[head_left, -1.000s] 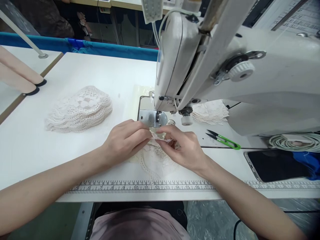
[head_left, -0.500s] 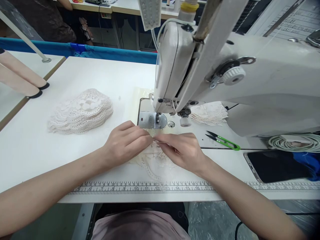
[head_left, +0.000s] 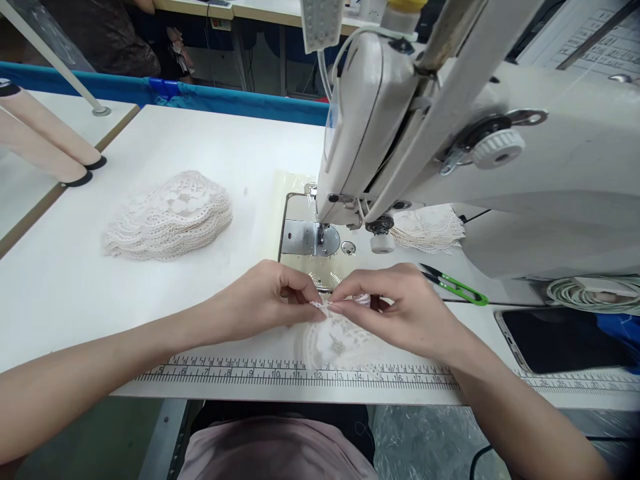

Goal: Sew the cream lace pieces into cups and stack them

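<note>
A white lace piece (head_left: 336, 343) hangs between my two hands, over the table's front part. Thumb and fingers of my left hand (head_left: 280, 293) pinch its upper edge. Close beside, my right hand (head_left: 400, 303) pinches the same edge, fingertips almost meeting the left ones. Just behind the fingers stands the sewing machine (head_left: 345, 153), its presser foot (head_left: 321, 233) over the metal needle plate (head_left: 300, 237). The lower part of the lace lies near the printed ruler strip (head_left: 250, 375).
A stack of lace pieces (head_left: 170, 217) lies at left, and another lace stack (head_left: 427, 228) behind the machine head. Green thread snips (head_left: 457, 288), a phone (head_left: 560, 340) and a coiled pale cord (head_left: 595, 293) lie at right. Two pale rolls (head_left: 50, 133) rest at far left.
Both hands have come back from the needle plate toward the front edge, lace pinched between them. More of the lace now shows spread below the fingers. The view has shifted slightly.
</note>
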The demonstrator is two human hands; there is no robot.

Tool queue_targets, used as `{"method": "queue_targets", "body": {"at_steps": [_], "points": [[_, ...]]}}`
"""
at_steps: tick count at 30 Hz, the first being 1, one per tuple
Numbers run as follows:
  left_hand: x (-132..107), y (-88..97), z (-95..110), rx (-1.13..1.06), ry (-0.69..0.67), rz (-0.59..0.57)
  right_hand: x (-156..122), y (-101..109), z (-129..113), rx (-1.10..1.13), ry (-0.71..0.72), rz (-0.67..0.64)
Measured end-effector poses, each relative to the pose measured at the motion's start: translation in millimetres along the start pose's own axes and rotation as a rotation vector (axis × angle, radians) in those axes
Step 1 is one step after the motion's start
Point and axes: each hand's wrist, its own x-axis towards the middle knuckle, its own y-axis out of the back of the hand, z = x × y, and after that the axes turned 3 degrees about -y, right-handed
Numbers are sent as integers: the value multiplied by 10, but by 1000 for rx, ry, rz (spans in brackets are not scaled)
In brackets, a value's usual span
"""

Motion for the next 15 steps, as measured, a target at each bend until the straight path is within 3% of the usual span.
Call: {"method": "queue_targets", "body": {"at_steps": [2,5,8,11,13,15], "points": [[15,-28,-17,43,101,-39,35,-4,13,84,-225,-100],[57,-77,-142,438,36,138,101,-106,125,-93,-339,-31],[94,-113,-269,689,-82,256,154,-245,266,-327,-310,63],[98,-139,-309,885,-318,332,182,-324,354,-469,-257,87],[76,-159,-290,1019,-463,334,181,-334,382,-584,-217,93],[40,-177,-256,1120,-501,301,159,-320,394,-741,-161,124]]}}
